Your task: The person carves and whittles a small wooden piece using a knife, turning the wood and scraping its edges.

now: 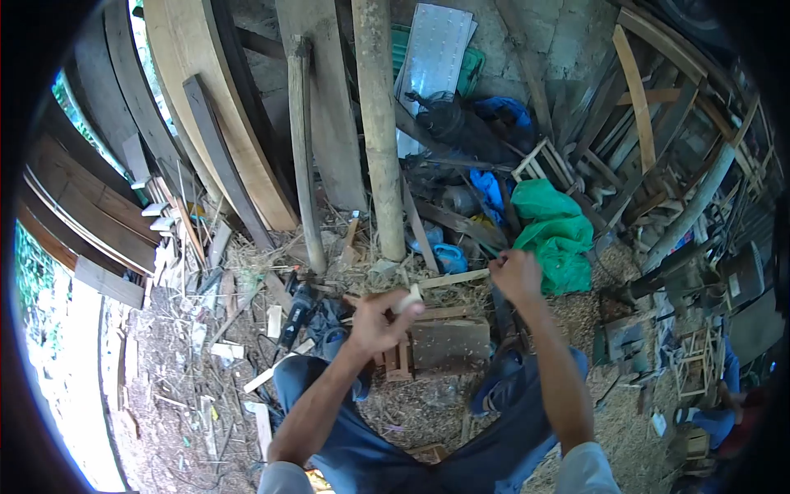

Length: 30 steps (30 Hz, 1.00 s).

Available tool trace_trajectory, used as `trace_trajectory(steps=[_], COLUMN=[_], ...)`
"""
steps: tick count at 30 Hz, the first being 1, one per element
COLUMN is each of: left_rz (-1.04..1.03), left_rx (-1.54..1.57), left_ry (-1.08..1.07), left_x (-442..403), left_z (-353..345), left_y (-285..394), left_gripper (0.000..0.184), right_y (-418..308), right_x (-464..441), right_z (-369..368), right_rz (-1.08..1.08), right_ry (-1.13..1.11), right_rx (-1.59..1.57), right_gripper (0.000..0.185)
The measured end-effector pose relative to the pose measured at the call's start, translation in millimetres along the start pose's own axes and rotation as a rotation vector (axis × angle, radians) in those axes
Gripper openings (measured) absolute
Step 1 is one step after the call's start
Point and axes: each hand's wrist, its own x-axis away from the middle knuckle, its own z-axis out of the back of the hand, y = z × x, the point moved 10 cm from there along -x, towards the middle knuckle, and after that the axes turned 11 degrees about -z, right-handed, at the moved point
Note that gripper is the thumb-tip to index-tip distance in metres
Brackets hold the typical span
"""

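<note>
My left hand (383,323) is closed around a small pale piece of wood (411,297), its end showing above thumb and fingers. My right hand (517,278) is raised to the right, its fingers pinched together near a thin dark line; what they hold, if anything, is too small to make out. Between my knees stands a low wooden block (451,344), with a pale wood strip (454,279) lying just beyond it. On the ground left of my left hand lies a dark power tool (295,316).
A green plastic bag (553,239) sits right of my right hand, and a blue container (449,258) lies ahead. Long planks (222,107) and a round post (378,132) lean at the back. Wood scraps and shavings cover the ground. Another person (724,420) is at the far right.
</note>
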Motion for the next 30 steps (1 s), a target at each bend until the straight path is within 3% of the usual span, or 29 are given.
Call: trace_trajectory(steps=[2,4,6,7,11,13,17,19,26,30], left_rz=[0.228,0.158,0.431,0.459,0.577,0.638,0.607,0.477,0.473,0.516], left_rx=[0.035,0.118,0.598,0.666,0.768,0.810,0.790,0.640,0.470,0.364], left_ry=[-0.078,-0.050,-0.072,-0.089,-0.048,-0.043,-0.092,-0.089,-0.118,-0.112], left_x=[5,2,19,21,26,30,30,22,31,31], left_z=[-3,-15,-45,-51,-57,-62,-65,-58,-60,-66], left_y=[-19,-17,-31,-34,-36,-38,-35,-30,-50,-50], left_gripper=[0.029,0.037,0.042,0.046,0.049,0.049,0.045,0.041,0.045,0.042], right_y=[-7,-16,-28,-38,-62,-81,-96,-97,-96,-83], right_x=[20,38,50,53,65,74,80,82,81,71], right_z=[-13,-26,-22,-15,9,16,21,11,7,-1], right_rz=[0.022,0.045,0.042,0.063,0.127,0.305,0.382,0.410,0.411,0.298], right_ry=[-0.088,-0.171,-0.188,-0.197,-0.095,-0.028,-0.017,-0.018,-0.055,-0.069], right_rx=[-0.037,-0.106,-0.149,-0.194,-0.203,-0.132,-0.111,-0.034,-0.032,0.079], right_gripper=[0.024,0.024,0.022,0.020,0.016,0.015,0.012,0.006,0.005,0.007])
